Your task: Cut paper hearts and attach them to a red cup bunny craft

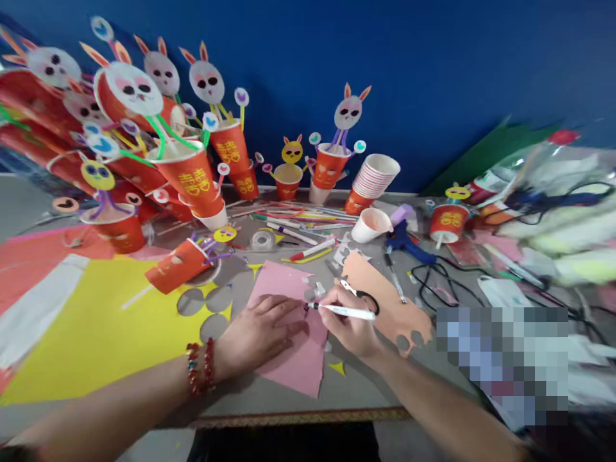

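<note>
My left hand point(264, 330) lies flat with fingers spread on a sheet of pink paper point(301, 369), pressing it to the table. A white marker point(349, 312) is pinched in my right hand point(353, 327), its dark tip touching the paper's right part just beyond my left fingertips. A small dark mark shows at the tip; its shape is too small to make out. Beside my right hand lie scissors point(366, 298) with black handles, partly hidden, on an orange paper sheet point(385, 301) with round holes cut from it.
Yellow paper point(120, 327) with round cut-outs spreads at left. Red paper cups point(190, 176) with rabbit faces crowd the back left. Markers point(291, 232), a tape roll point(263, 240), a stack of cups point(374, 179) and a blue glue gun point(409, 242) with a looping black cord point(450, 276) lie farther back.
</note>
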The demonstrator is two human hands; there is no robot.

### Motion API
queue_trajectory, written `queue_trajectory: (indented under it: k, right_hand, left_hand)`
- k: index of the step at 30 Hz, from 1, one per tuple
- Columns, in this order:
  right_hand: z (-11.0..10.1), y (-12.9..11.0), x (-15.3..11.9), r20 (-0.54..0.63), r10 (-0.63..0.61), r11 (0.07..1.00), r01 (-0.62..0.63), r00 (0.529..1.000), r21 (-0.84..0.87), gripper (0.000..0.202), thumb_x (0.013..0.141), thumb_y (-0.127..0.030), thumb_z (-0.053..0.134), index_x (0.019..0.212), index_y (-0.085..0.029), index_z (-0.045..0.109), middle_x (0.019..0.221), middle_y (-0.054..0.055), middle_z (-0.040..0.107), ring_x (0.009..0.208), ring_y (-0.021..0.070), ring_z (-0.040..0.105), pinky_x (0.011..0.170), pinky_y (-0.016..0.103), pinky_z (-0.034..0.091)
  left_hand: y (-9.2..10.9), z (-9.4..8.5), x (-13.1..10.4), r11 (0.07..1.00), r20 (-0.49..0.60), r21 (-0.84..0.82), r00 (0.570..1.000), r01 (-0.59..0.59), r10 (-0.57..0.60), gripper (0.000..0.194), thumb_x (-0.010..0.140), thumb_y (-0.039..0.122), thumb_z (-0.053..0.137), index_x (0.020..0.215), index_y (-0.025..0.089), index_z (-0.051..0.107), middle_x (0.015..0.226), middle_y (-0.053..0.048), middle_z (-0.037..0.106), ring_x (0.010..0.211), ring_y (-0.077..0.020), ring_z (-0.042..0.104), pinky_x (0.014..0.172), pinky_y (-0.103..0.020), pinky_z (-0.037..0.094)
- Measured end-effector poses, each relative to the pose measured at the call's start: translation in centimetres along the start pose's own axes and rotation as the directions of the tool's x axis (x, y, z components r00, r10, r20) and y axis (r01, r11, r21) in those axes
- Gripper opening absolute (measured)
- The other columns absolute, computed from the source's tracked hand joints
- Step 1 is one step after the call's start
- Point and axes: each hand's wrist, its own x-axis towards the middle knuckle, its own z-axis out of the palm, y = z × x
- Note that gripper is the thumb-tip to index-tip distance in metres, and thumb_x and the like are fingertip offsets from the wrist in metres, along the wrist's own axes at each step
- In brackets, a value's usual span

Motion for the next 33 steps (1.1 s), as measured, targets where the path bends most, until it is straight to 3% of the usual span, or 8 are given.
queue_trajectory:
  k: [5,15,33]
  right_hand:
    - [0.2,-1.01,0.15,0.012,-0.04,0.999,0.04,0.999,0.036,0.012,0.089,-0.015,0.054,0.078,-0.022,0.054,0.065,-0.003,0.056,0.055,0.0127,0.052,0.054,0.025,0.038]
    - [0.39,-0.73,0.01,0.023,0.032,0.997,-0.034,0.999,0.065,0.015,0.089,-0.015,0.051,0.076,-0.021,0.053,0.062,-0.004,0.052,0.048,0.0107,0.042,0.047,0.024,0.032]
    - [0.52,-0.56,0.06,0.062,0.058,0.996,-0.062,0.996,0.059,0.014,0.089,-0.016,0.053,0.076,-0.022,0.05,0.061,-0.004,0.051,0.05,0.011,0.044,0.049,0.024,0.035]
  left_hand:
    - [0.04,-0.14,-0.25,1.0,-0.024,-0.005,1.0,-0.01,0.01,0.034,0.095,0.03,0.054,0.129,0.032,0.058,0.148,-0.003,0.048,0.129,-0.0267,0.047,0.106,-0.045,0.041]
    - [-0.09,0.12,-0.46,1.0,-0.047,-0.01,0.999,-0.001,0.0,0.037,0.094,0.031,0.056,0.131,0.035,0.057,0.148,-0.004,0.048,0.129,-0.0267,0.047,0.106,-0.045,0.04]
    - [-0.19,0.34,-0.5,1.0,-0.04,0.01,0.999,-0.006,0.006,0.036,0.094,0.03,0.056,0.13,0.034,0.058,0.148,-0.005,0.047,0.129,-0.0282,0.046,0.105,-0.046,0.04]
